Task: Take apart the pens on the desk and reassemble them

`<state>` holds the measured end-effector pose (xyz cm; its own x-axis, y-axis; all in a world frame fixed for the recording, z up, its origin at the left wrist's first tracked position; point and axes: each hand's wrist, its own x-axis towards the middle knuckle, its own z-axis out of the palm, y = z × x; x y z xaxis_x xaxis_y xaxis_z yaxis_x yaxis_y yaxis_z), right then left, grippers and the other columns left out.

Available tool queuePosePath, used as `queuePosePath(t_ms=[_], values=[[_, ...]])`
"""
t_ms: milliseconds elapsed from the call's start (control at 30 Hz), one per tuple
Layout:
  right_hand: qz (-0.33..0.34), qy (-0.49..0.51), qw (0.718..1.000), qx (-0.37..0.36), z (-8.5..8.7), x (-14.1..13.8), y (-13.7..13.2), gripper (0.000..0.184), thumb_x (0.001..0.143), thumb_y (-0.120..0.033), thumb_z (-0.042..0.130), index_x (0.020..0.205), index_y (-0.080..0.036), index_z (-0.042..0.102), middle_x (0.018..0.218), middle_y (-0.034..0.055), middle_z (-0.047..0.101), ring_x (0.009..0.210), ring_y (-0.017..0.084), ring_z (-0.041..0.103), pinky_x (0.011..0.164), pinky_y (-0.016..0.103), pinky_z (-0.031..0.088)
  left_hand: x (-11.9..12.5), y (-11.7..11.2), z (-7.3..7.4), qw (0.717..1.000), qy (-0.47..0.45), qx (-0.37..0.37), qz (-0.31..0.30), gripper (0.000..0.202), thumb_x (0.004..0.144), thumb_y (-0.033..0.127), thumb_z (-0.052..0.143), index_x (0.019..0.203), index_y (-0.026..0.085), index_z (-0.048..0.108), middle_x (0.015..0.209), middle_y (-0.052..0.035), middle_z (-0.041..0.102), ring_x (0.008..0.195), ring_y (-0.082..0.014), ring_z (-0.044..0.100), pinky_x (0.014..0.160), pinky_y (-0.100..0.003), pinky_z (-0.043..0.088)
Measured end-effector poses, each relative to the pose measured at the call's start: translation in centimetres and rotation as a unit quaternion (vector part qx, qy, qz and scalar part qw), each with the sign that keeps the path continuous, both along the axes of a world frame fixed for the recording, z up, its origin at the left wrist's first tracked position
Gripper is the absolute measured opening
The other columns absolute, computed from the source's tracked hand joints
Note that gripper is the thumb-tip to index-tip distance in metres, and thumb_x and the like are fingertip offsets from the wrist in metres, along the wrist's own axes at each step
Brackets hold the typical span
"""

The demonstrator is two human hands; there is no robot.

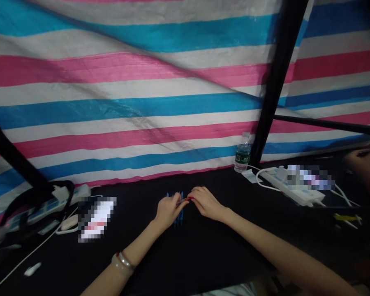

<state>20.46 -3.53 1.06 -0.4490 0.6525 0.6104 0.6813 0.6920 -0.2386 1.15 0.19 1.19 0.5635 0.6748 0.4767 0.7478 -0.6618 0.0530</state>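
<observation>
Left grip: was clamped on a red stick
Right grip: closed against its other end
Below: a blue piece lay under both, on the black counter

Left forearm angled up from lower left, right forearm long diagonal from lower right, both bare, converging toward center. Left hand and right hand just beside each other, backs up. Left fingers curled, pinching downward; right fingers stretched toward them, tips nearly touching. Wrists low, slightly bent.
</observation>
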Motion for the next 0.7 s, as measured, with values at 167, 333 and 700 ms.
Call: queuePosePath(t_ms=[167, 333, 700], values=[[-0.007, 0.042, 0.999, 0.001, -1.3, -0.1, 0.6, 0.02, 0.086, -0.011, 0.042, 0.1, -0.018, 0.054, 0.094, 0.0072, 0.062, 0.091, 0.017, 0.055, 0.079, 0.033, 0.037, 0.2, -0.2, 0.7, 0.995, 0.049, 0.086, -0.031, 0.036, 0.09, 0.041, 0.034, 0.077, 0.017, 0.057, 0.075, -0.0052, 0.061, 0.072, -0.017, 0.053, 0.071, -0.031, 0.03], [-0.017, 0.089, 0.996, -0.004, -2.2, -0.4, 0.9, 0.016, 0.084, -0.008, 0.044, 0.089, -0.018, 0.055, 0.089, 0.0052, 0.062, 0.083, 0.016, 0.056, 0.077, 0.032, 0.039, 0.1, -0.1, 0.9, 0.992, 0.069, 0.097, -0.033, 0.032, 0.091, 0.038, 0.035, 0.079, 0.018, 0.058, 0.077, -0.0043, 0.061, 0.076, -0.0175, 0.054, 0.077, -0.035, 0.03], [-0.011, 0.147, 0.988, -0.052, -3.1, -0.7, 1.1, 0.021, 0.074, -0.001, 0.043, 0.081, -0.02, 0.048, 0.084, 0.003, 0.055, 0.077, 0.016, 0.052, 0.07, 0.03, 0.04, 1.0, -1.2, -0.6, 0.99, 0.06, 0.041, -0.119, 0.023, 0.091, 0.017, 0.03, 0.093, 0.017, 0.053, 0.084, -0.0052, 0.055, 0.071, -0.015, 0.056, 0.064, -0.027, 0.045]])
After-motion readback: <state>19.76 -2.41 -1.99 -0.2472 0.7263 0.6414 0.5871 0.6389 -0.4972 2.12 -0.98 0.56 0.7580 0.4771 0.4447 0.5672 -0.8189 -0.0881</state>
